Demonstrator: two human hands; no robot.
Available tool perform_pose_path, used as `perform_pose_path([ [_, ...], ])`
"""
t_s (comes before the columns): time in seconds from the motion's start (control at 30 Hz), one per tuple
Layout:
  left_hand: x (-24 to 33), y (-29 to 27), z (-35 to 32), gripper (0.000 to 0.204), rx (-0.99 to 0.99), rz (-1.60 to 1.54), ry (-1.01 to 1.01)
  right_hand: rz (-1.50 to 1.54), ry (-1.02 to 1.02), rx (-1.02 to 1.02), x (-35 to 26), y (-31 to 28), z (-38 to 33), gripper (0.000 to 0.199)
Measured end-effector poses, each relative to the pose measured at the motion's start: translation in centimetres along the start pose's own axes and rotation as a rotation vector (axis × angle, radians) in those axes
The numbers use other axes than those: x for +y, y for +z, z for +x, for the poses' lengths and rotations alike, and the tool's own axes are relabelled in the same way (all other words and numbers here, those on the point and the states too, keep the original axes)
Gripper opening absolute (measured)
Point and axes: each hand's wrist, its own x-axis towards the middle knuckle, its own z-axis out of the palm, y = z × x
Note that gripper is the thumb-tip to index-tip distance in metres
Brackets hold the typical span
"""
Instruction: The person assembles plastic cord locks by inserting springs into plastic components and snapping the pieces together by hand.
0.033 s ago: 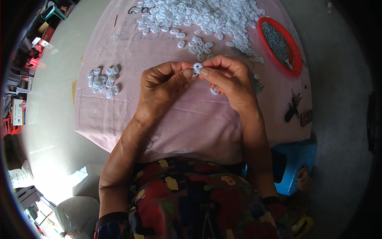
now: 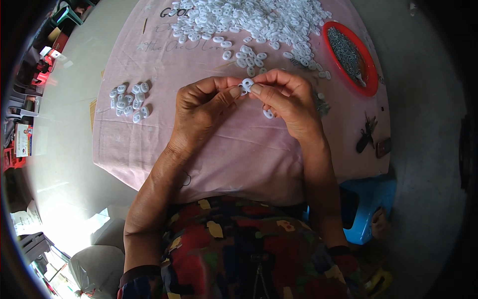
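My left hand (image 2: pixel 204 112) and my right hand (image 2: pixel 291 102) meet above a pink cloth (image 2: pixel 239 149), fingertips pinched together on one small white plastic ring piece (image 2: pixel 247 83). The thumbs and forefingers of both hands touch it. Another white piece (image 2: pixel 268 114) lies on the cloth just under my right hand. A large heap of the same white pieces (image 2: pixel 249 20) covers the far side of the cloth. A small separate cluster of white pieces (image 2: pixel 129 99) lies to the left of my left hand.
A red round tray (image 2: pixel 326 42) of small dark metal parts sits at the far right. A dark hand tool (image 2: pixel 366 134) lies at the cloth's right edge. A blue stool (image 2: pixel 371 209) stands lower right. Cluttered shelves line the left.
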Motion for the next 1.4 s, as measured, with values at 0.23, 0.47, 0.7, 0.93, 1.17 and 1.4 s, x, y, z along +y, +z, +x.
perform_pose_path([
  [0.23, 0.25, 0.14, 0.10, 0.012, -0.007, 0.070, 0.067, -0.002, -0.029, 0.006, -0.20, 0.06, -0.04, 0.018],
  [0.47, 0.15, -0.02, 0.09, 0.011, 0.013, 0.090, 0.059, 0.031, -0.037, 0.073, -0.09, 0.09, -0.01, 0.018],
  [0.7, -0.13, -0.07, 0.16, 0.010, -0.013, 0.069, 0.065, 0.005, -0.028, 0.055, -0.14, 0.20, 0.01, 0.017],
  [0.93, 0.15, -0.04, 0.10, 0.011, 0.021, 0.067, 0.019, 0.038, 0.011, 0.063, -0.06, 0.19, 0.10, 0.017],
  [1.17, -0.16, -0.02, 0.11, 0.011, 0.034, 0.069, 0.041, -0.011, -0.061, 0.048, -0.01, 0.38, -0.08, 0.017],
  [1.4, 0.10, 0.07, -0.01, 0.012, 0.019, 0.040, 0.072, 0.004, -0.070, 0.007, 0.02, 0.36, -0.13, 0.018],
])
